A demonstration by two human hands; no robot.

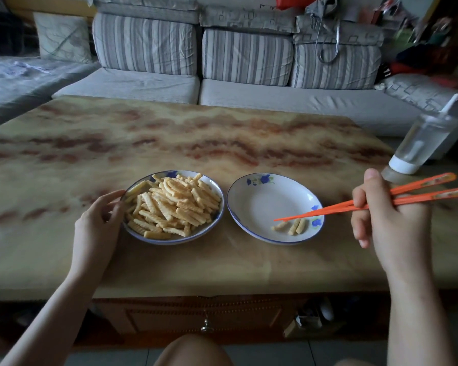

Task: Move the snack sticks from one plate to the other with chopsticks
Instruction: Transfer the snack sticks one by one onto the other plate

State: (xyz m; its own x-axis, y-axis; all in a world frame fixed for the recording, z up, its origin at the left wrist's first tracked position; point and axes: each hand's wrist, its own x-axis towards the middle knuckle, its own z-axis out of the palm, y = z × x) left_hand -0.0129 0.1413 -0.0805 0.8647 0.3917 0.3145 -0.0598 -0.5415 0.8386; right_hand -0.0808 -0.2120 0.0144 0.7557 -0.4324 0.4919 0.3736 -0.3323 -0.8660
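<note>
Steadying the full plate (pixel 218 192) by its rim, the left hand (pixel 101 217) pinches it lightly so it won't slide. The right hand (pixel 381 210) grips orange chopsticks (pixel 328 210) — tips together, empty — over the second plate (pixel 259 200), where three snack sticks (pixel 292 225) lie.

Domestic living room. Evidence: a fabric sofa (pixel 249 93) with striped back cushions (pixel 146 43) and a loose pillow (pixel 62 37), behind a low marble-patterned worktop (pixel 169 133) with a knobbed drawer (pixel 206 326). Household clutter (pixel 421 48) is heaped at the sofa's right end. Flowered plate (pixel 172 173) of snacks; tiled floor (pixel 275 352).
</note>
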